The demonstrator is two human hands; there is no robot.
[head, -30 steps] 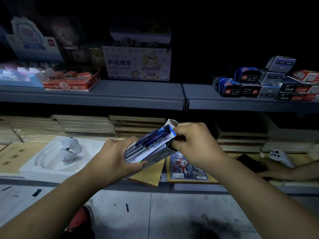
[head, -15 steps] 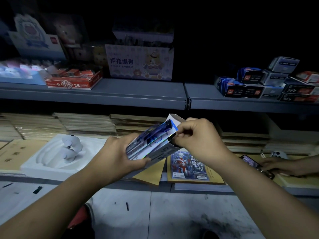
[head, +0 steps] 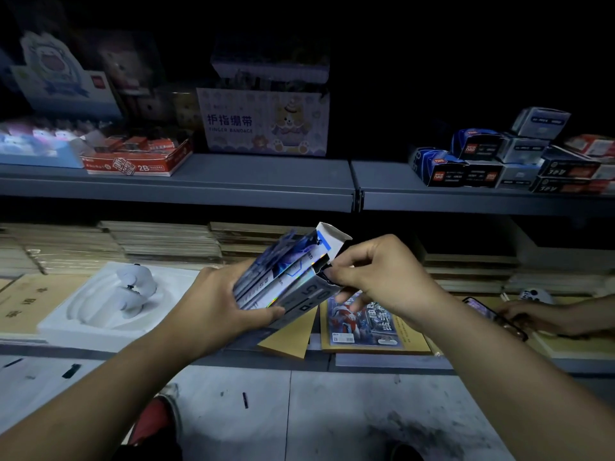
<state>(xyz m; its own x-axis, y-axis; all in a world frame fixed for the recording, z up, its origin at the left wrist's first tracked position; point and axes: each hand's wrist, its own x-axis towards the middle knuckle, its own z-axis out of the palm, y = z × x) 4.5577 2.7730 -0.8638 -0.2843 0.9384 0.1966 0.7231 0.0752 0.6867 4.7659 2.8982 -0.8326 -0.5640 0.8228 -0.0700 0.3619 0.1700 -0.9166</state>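
small blue-and-silver carton [head: 293, 277] held in the air in front of the lower shelf [head: 382, 364], tilted, open end up and away, white flap [head: 334, 235] standing open. left grip [head: 219, 304] clamped round the carton's lower half, thumb along the near face, fingers hidden beneath. right grip [head: 382, 277] at the open end, fingertips curled and pinching the edge of the mouth just below the flap. both grips close together, carton between them and touching both.

below the carton, on the lower shelf: a yellow envelope [head: 289, 339] and, just beside it, a booklet [head: 362, 321] with a red-and-silver figure on its cover. to the left, a white foam tray [head: 83, 324] with a white toy [head: 134, 287] lying in it. far right, another person's hand [head: 535, 316] touching a phone [head: 482, 309]. on the upper shelf [head: 233, 181], a finger bandage box [head: 263, 121], a red 2b box [head: 139, 159] and stacked dark cartons [head: 482, 164].
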